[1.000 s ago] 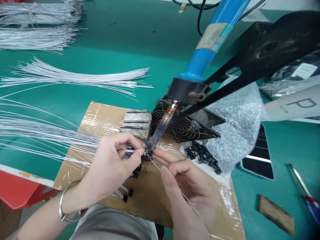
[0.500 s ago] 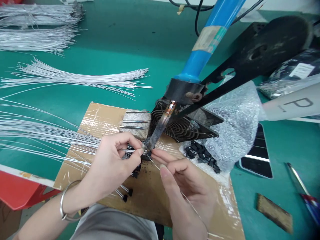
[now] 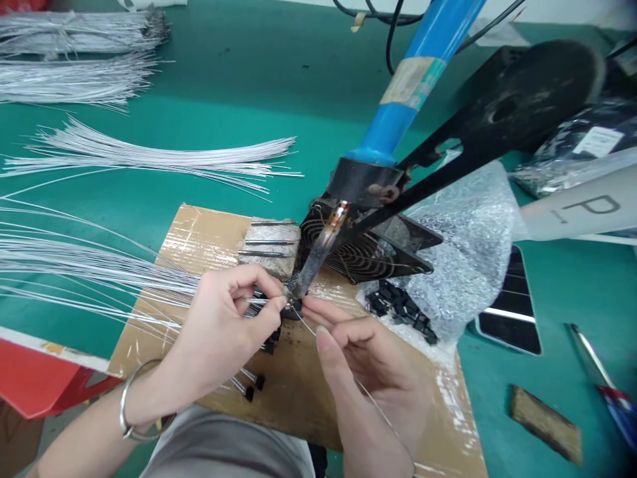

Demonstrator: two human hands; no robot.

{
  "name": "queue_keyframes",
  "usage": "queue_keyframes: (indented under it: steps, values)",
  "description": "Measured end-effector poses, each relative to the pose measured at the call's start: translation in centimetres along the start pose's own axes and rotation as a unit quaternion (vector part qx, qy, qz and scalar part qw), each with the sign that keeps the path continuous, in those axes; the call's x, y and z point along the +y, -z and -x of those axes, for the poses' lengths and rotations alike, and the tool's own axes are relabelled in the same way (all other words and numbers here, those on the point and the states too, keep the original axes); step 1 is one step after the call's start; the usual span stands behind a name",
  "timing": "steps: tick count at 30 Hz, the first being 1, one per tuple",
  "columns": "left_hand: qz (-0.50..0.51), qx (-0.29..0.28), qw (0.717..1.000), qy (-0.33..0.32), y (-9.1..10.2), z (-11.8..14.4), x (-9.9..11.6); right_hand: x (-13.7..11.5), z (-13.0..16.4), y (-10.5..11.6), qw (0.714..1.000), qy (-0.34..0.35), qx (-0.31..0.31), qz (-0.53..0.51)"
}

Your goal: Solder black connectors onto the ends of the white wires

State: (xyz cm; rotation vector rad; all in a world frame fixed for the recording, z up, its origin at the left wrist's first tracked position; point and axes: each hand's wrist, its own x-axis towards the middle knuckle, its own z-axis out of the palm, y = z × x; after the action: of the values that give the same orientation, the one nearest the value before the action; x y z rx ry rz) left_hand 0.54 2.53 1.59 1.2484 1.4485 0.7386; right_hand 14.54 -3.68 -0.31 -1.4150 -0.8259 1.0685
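My left hand (image 3: 226, 335) is closed in a pinch on a white wire (image 3: 256, 301), whose end is held right at the tip of a soldering iron (image 3: 316, 259). The iron is clamped with its blue handle up and its tip pointing down. My right hand (image 3: 371, 378) is closed on a thin solder wire (image 3: 374, 402), which runs across the palm and up between thumb and fingers to the same tip. The exact joint at the tip is too small to make out. Below the left hand, black connectors (image 3: 249, 393) sit on the ends of other wires.
A cardboard sheet (image 3: 279, 405) lies under the work. Behind the iron stands a black fan (image 3: 365, 255), beside a block with metal pins (image 3: 269, 249). Loose black connector housings (image 3: 401, 309) lie at right, near a phone (image 3: 512, 305). White wire bundles (image 3: 149, 156) spread at left.
Both hands stay at the iron's tip. The right thumb has shifted very slightly left along the solder wire; nothing else has visibly moved apart from a tiny change in the view.
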Motion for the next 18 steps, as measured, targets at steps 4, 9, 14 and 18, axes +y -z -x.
queue_keyframes:
  steps: [4,9,14,18]
  values:
    - [-0.011,0.006,1.000,0.003,0.03,0.06,0.10,-0.08,0.01,-0.14,1.000,0.001,0.008,-0.007]
    - [-0.007,0.005,1.000,0.003,0.11,0.33,0.14,-0.22,0.03,-0.28,1.000,-0.009,0.011,-0.009]
    - [-0.009,0.003,1.000,0.005,0.09,0.15,0.16,0.22,-0.15,-0.01,1.000,0.008,0.006,-0.019]
    - [-0.013,0.001,1.000,0.009,-0.03,-0.06,0.05,0.62,-0.36,0.31,0.999,0.025,-0.022,-0.025]
